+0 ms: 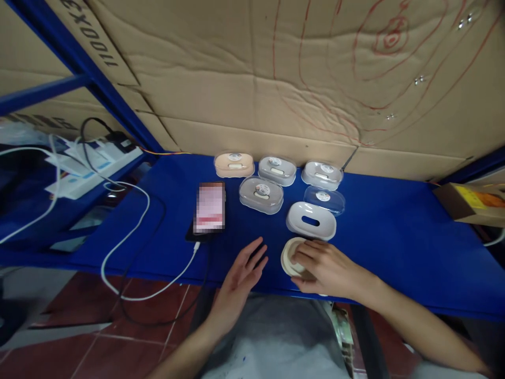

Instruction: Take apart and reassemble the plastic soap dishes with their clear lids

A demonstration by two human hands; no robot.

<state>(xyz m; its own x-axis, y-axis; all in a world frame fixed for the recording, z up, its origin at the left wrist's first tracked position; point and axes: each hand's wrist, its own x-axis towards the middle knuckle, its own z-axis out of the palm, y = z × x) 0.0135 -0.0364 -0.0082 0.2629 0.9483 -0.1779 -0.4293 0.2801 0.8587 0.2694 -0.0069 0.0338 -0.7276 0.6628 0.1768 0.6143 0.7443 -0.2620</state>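
My right hand [323, 266] has its fingers closed on a cream oval dish [289, 258] near the table's front edge and covers much of it. My left hand [242, 268] hovers to the left with fingers apart, holding nothing. Just beyond the right hand lies a white oval frame [292, 221] with a slot in its middle. A clear lid [335, 200] with a round sticker rests behind that. Further back are oval boxes with clear lids: a peach one [226, 167], a grey one [269, 176], a whitish one [311, 179] and a beige-grey one [252, 200].
A phone [210, 208] with a blurred screen lies left on the blue table [394, 226], a white cable [148, 205] trailing from it. Power strips [94, 171] stand far left, and a small cardboard box [457, 205] is at right. A cardboard wall [213, 84] closes the back.
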